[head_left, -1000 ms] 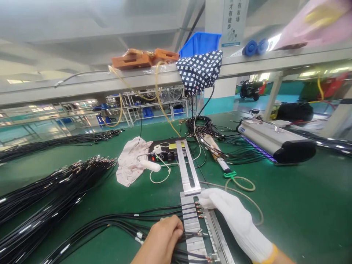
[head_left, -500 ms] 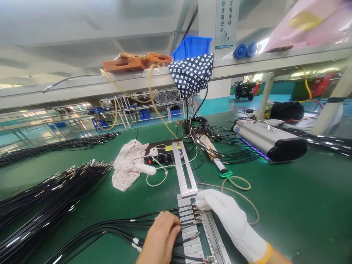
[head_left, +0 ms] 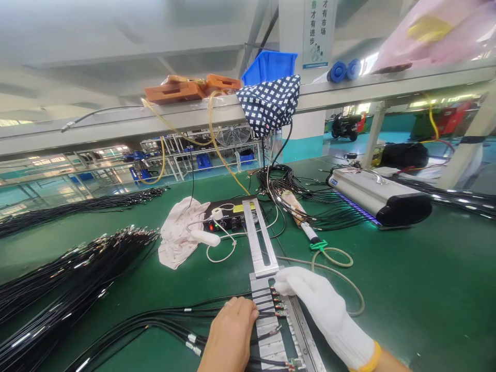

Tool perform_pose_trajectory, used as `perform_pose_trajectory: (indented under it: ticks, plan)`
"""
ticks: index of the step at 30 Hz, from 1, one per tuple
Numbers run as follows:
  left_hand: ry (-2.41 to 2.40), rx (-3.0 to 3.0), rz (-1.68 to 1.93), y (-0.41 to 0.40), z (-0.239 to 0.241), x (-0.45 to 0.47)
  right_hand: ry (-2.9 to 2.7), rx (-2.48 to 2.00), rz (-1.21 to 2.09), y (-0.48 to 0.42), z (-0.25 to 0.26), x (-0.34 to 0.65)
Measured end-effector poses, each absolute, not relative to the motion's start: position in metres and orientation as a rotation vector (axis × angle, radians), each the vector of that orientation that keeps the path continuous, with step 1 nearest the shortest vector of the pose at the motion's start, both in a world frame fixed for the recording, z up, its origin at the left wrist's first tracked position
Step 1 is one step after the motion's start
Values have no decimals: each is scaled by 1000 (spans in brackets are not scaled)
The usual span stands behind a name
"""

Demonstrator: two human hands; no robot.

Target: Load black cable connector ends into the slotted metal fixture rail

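Several black cables (head_left: 182, 311) run from the left onto a slotted metal fixture (head_left: 271, 346), their connector ends (head_left: 279, 306) lined up along its right side. My left hand (head_left: 230, 333), bare, rests at the fixture's left edge with its fingers closed around one of the cables. My right hand (head_left: 318, 305) wears a white glove with a yellow cuff. Its fingers are pressed together at the top of the fixture, over the metal rail (head_left: 304, 338), and whatever they grip is hidden. A slotted metal plate (head_left: 267, 258) lies beyond, meeting the fixture's far end.
Behind the plate sits a black control box (head_left: 232, 223) beside a crumpled cloth (head_left: 180, 235). A syringe (head_left: 308, 231) with a green collar lies right of it. A silver lamp unit (head_left: 380, 196) glows purple over cable ends. Cable bundles (head_left: 77, 274) cover the left side.
My left hand has shifted slightly right, farther over the fixture. My gloved right hand has barely moved.
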State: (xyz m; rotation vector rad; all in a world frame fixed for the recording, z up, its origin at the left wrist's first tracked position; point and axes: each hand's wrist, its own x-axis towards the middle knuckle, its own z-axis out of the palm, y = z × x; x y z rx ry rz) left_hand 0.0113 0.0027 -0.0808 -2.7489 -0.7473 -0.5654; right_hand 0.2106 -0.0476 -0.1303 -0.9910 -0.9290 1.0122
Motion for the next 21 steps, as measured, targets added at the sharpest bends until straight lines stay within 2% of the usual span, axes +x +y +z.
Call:
perform_pose_trajectory:
  ticks: [9,12,17,21]
  plan:
    - [-957,-2765,-549,9,-109,4,-961,-1017,995,-49,-125,209]
    - [-1213,-2804,-238,6,-107,8,-966,-1014,987,-49,-125,208]
    - [-1528,-2844,248,-7,-78,26,-1052,-1135,923,-50,-125,209]
    - [-1651,-2937,263,-12,-61,34,-1208,-1364,789,-56,-121,211]
